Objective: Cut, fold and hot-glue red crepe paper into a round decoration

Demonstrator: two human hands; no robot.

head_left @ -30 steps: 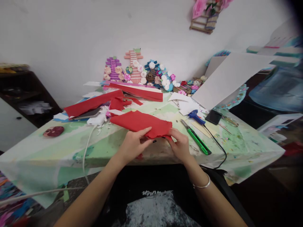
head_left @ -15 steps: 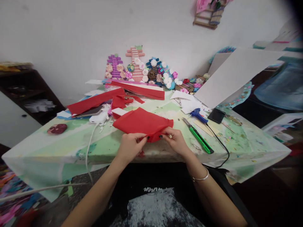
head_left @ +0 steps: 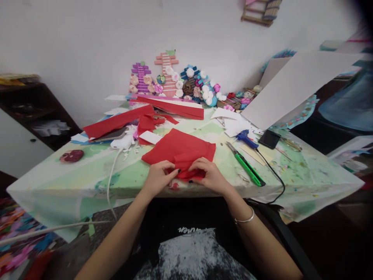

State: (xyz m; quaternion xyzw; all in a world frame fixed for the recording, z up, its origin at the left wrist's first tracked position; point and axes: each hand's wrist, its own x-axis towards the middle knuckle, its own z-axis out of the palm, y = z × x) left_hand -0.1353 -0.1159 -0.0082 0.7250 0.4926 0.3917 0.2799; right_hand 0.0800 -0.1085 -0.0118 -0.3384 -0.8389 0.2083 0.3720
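Note:
A sheet of red crepe paper [head_left: 180,147] lies on the table's near edge, straight in front of me. My left hand [head_left: 159,178] and my right hand [head_left: 208,175] both pinch its near edge, fingertips close together over a bunched fold. My right wrist carries a thin silver bangle [head_left: 245,219].
A green utility knife [head_left: 246,170] and a blue glue gun [head_left: 244,139] with a black cord lie right of the paper, beside a black phone [head_left: 269,139]. More red paper strips [head_left: 116,121], a white charger with its cable [head_left: 121,143] and decorated stick crafts [head_left: 166,76] lie behind. A large white board [head_left: 294,83] leans at the right.
My hands have drawn closer together on the paper's near edge, bunching it. The sheet now lies flatter on the table. The camera has tilted slightly downward.

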